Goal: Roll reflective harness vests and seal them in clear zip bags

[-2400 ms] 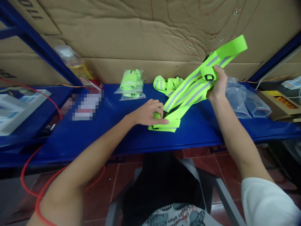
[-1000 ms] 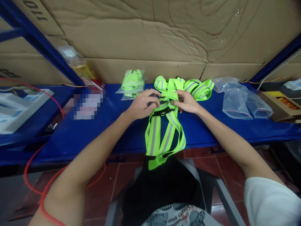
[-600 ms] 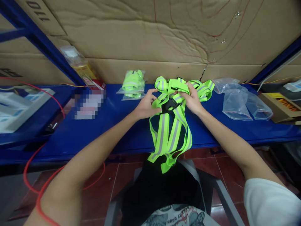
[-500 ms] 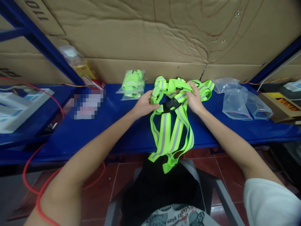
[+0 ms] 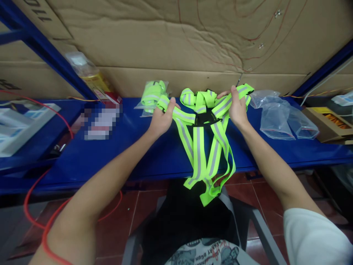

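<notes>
A neon green reflective strap vest (image 5: pixel 205 151) with grey stripes hangs spread between my hands over the blue shelf (image 5: pixel 138 158). My left hand (image 5: pixel 161 119) is closed on its left strap. My right hand (image 5: pixel 237 108) is closed on its right strap. A black buckle piece (image 5: pixel 205 118) sits at the centre where the straps meet. The lower loops dangle past the shelf's front edge above my lap.
Another folded green vest (image 5: pixel 197 99) lies behind the held one. A bagged vest (image 5: pixel 150 96) lies at the back left. Clear plastic bags (image 5: pixel 281 116) lie to the right. A cardboard wall (image 5: pixel 176 44) backs the shelf. A red cable (image 5: pixel 35 206) loops at the left.
My hands have moved apart, pulling the vest's upper straps out wide. The vest hung bunched between them before; 2.4 s ago my right hand held it raised at the right.
</notes>
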